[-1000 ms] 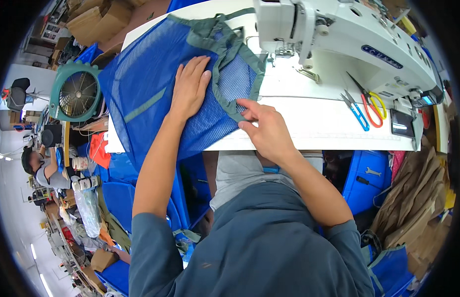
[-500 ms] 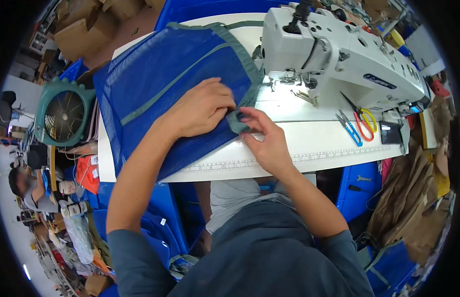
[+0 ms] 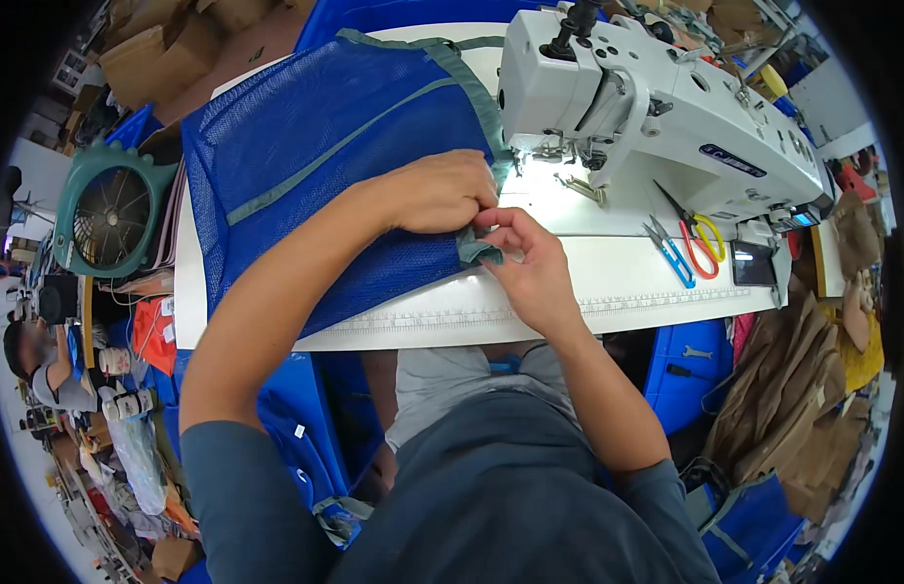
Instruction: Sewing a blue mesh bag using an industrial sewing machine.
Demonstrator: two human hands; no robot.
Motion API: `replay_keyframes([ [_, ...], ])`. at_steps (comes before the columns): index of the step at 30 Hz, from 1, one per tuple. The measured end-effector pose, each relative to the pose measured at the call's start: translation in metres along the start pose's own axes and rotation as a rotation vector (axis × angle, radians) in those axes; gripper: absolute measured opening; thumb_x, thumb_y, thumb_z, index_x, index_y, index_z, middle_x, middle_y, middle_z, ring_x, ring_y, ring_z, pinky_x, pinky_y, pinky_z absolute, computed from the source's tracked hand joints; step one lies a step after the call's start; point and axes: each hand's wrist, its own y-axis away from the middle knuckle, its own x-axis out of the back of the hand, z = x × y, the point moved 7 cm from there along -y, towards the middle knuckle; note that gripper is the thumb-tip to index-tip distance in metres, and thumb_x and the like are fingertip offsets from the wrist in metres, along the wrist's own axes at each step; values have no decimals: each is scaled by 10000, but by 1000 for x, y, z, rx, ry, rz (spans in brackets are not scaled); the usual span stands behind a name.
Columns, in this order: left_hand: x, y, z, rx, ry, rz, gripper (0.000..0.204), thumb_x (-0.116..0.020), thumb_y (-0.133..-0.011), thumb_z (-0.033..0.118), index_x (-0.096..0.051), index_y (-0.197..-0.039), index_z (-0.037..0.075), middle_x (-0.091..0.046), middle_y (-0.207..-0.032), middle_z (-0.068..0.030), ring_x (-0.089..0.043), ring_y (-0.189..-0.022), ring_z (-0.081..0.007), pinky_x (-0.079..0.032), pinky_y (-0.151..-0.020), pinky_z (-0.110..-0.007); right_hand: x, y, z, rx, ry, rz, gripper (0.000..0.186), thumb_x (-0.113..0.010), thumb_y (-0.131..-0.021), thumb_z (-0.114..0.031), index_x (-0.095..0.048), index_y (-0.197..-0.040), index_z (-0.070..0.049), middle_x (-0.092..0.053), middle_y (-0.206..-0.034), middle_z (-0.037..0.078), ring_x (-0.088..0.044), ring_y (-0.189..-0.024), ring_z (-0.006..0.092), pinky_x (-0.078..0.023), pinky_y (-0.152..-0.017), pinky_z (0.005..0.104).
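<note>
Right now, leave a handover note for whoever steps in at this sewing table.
Left hand lies knuckles-up on the blue mesh panel, pressing it to the white table.
Right hand pinches the folded grey-green binding at the panel's corner.
That corner sits short of the sewing machine needle; it is not under the foot yet.
Scissors lie to the right, untouched.

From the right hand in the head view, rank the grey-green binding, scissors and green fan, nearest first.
From the right hand:
1. Grey-green binding, pinched at its fingertips on the blue mesh.
2. Scissors, to its right on the table beside the sewing machine.
3. Green fan, far left, past the table edge.
</note>
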Motion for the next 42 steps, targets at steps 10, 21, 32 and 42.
replay_keyframes([
  [10, 27, 92, -62, 135, 186, 825, 75, -543, -754, 63, -567, -731, -4, -692, -823, -95, -607, -899, -304, -479, -867, -411, -37, -15, -24, 302, 583, -130, 437, -772, -880, -124, -683, -1303, -61, -705, -1080, 91, -622, -1150, 294, -427, -1043, 444],
  [21, 52, 119, -53, 265, -95, 819, 112, -528, -757, 68, -603, -711, -2, -609, -714, -106, -609, -896, -310, -500, -891, -412, -46, -21, -29, 184, 394, -212, 600, -774, -889, -100, -620, -1467, -141, -681, -1108, 122, -603, -1179, 346, -481, -1056, 458],
  [32, 51, 77, 32, -105, -462, 474, 196, -548, -734, 11, -674, -883, -1, -689, -923, -185, -658, -1086, -409, -438, -1201, -549, -27, -27, -13, 99, 68, -90, 580, -774, -888, -82, -631, -1450, -102, -722, -1035, 153, -689, -1018, 317, -544, -940, 418],
  [42, 23, 87, -21, 315, 180, 225, 201, -592, -848, 125, -676, -930, -38, -638, -835, -175, -626, -827, -333, -481, -778, -440, -4, -16, -8, -148, 167, -202, 358, -766, -919, -113, -731, -1269, -46, -743, -953, 92, -690, -922, 203, -548, -835, 344],
])
